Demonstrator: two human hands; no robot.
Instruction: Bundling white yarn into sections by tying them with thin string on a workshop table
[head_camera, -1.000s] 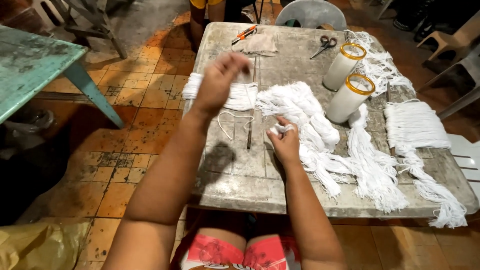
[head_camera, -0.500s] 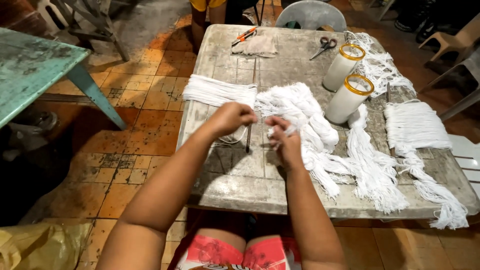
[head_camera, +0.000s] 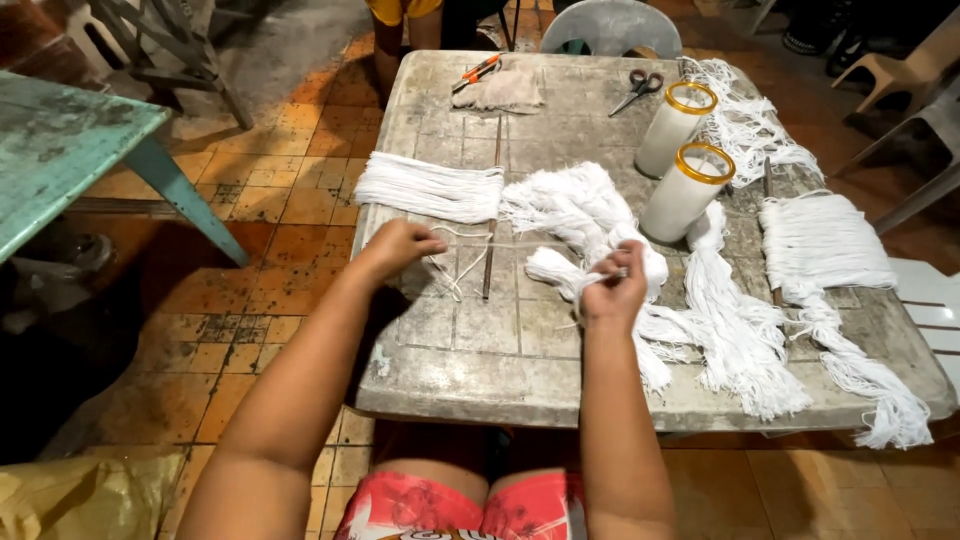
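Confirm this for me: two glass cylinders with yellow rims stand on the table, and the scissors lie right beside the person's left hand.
Not quite. The scissors lie at the far edge of the table, near the two glass cylinders, well away from the left hand. That hand pinches a white string beside a thin rod. The head view shows it. The two yellow-rimmed cylinders do stand on the table.

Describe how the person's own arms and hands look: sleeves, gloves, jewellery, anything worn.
Both arms are bare from the upper arm down, with no sleeves in view. The left hand and the right hand wear no gloves, and no rings, watch or bracelets show. Below the arms, red patterned shorts are visible.
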